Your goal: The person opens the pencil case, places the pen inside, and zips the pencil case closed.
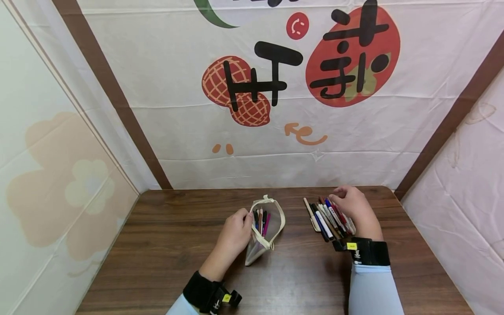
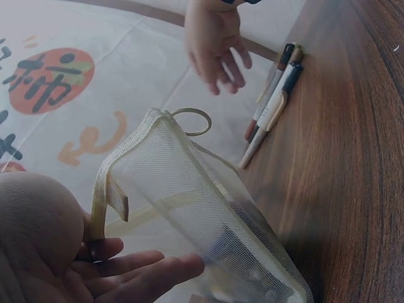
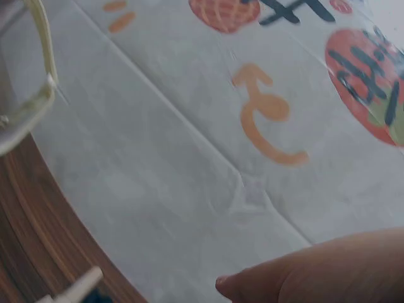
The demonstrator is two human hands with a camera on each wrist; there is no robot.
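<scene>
A cream-trimmed mesh pencil pouch point(image 1: 280, 214) stands open on the table, with several pens point(image 1: 260, 218) inside. My left hand point(image 1: 235, 232) pinches the left side of its rim between thumb and fingers. In the left wrist view, the pouch point(image 2: 158, 170) shows its mesh side and a zipper loop. My right hand point(image 1: 356, 208) is over the far right part of a pile of pens point(image 1: 328, 221). The left wrist view shows the right hand point(image 2: 216, 47) with its fingers loosely extended and nothing between them. Only part of that hand point(image 3: 322, 268) enters the right wrist view.
The brown wood table point(image 1: 165, 253) carries the pouch left of the pen pile. Behind it hangs a white printed curtain point(image 1: 177, 140), with further curtains at both sides. A black camera strap is on each wrist.
</scene>
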